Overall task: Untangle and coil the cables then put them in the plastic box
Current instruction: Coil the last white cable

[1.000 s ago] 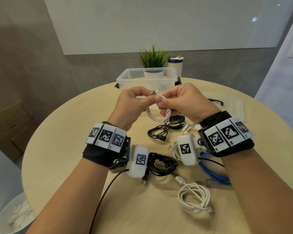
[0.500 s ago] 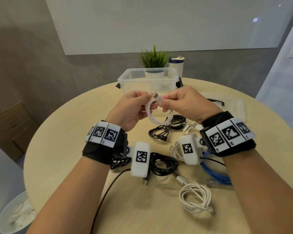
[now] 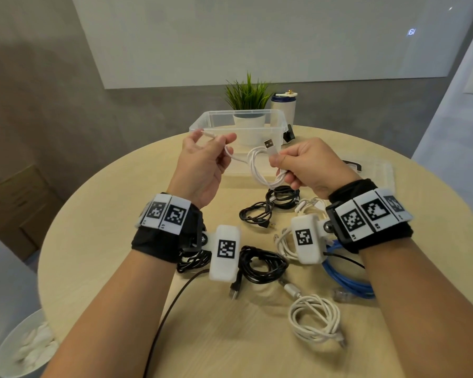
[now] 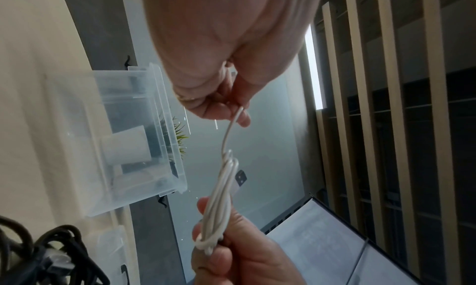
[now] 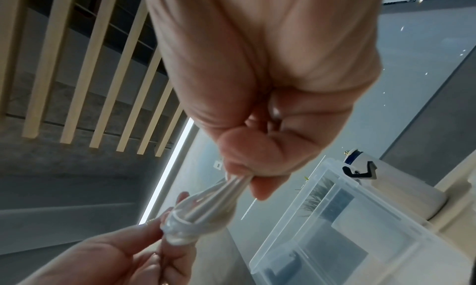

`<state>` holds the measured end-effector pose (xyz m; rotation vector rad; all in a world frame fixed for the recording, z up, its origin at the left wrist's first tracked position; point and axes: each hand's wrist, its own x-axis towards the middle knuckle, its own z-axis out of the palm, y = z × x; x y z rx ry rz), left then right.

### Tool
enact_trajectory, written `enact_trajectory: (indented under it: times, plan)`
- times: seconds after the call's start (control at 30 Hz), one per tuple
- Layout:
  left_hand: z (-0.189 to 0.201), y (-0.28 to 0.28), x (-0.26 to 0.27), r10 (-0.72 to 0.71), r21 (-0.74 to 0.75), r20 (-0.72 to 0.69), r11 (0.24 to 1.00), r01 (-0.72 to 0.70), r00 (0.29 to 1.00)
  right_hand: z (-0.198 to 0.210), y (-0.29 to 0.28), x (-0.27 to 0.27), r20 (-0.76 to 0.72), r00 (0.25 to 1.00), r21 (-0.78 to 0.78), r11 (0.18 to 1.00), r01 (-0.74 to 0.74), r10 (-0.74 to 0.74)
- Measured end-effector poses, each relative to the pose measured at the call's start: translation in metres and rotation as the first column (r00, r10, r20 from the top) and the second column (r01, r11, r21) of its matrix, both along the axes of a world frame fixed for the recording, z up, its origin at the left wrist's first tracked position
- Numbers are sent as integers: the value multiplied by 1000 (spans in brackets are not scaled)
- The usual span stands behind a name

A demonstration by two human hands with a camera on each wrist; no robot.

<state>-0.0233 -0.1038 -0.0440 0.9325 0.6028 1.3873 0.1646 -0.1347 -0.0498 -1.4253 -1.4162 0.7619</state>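
A white USB cable [image 3: 257,170] is held in the air in front of the clear plastic box [image 3: 277,130]. My right hand [image 3: 281,165] grips its small coil, and the USB plug [image 3: 269,144] sticks up above the thumb. My left hand [image 3: 216,140] pinches the cable's free end, which runs left from the coil. In the left wrist view the thin strand [image 4: 226,134] leads from my left fingers [image 4: 219,106] down to the coil [image 4: 221,197]. In the right wrist view the coil [image 5: 203,214] hangs from my right fingers [image 5: 257,167]. The box holds no cables.
Below my hands several cables lie on the round wooden table [image 3: 93,241]: black coils [image 3: 262,264] [image 3: 283,197], a white coil [image 3: 314,320] and a blue cable [image 3: 347,279]. The box lid [image 3: 377,173] lies at right. A potted plant [image 3: 247,96] and a bottle [image 3: 284,105] stand behind the box.
My hands have drawn apart. The left hand pulled the cable's free end out to the left, while the right hand kept the coil and its plug now points up.
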Motion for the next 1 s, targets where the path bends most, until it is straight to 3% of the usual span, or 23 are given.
enact_trajectory:
  times: [0.07, 0.17, 0.23, 0.33, 0.47, 0.63, 0.73, 0.8, 1.0]
  plan:
    - [1, -2, 0, -10, 41, -44, 999, 12, 999, 1, -1, -1, -11, 1000, -4, 1000, -13, 13]
    - [3, -8, -1, -34, 155, -286, 985, 81, 958, 1, -1, -1, -13, 1000, -1, 1000, -16, 16]
    - [4, -13, 1, 24, 255, -476, 960, 112, 879, 1, -1, -1, -17, 1000, 1, 1000, -16, 16]
    - [4, -16, 1, 100, 309, -642, 941, 138, 760, 0, -2, -2, -14, 999, 5, 999, -35, 35]
    - [0, -12, -1, 155, 276, -744, 957, 88, 650, 1, -4, -6, -2, 996, 26, 996, -86, 86]
    - [-2, -9, 2, 187, 246, -786, 969, 20, 590, 3, -8, -10, 52, 985, 45, 985, -169, 167]
    - [-5, -9, 2, 154, 226, -821, 972, 64, 550, 4, -12, -11, 68, 974, 52, 975, -217, 214]
    - [-4, -12, 3, 102, 208, -827, 969, 132, 552, 5, -13, -11, 83, 972, 50, 973, -226, 222]
    - [-1, -10, -6, -177, 41, -649, 963, 267, 740, 7, -15, -8, 82, 966, 44, 967, -250, 246]
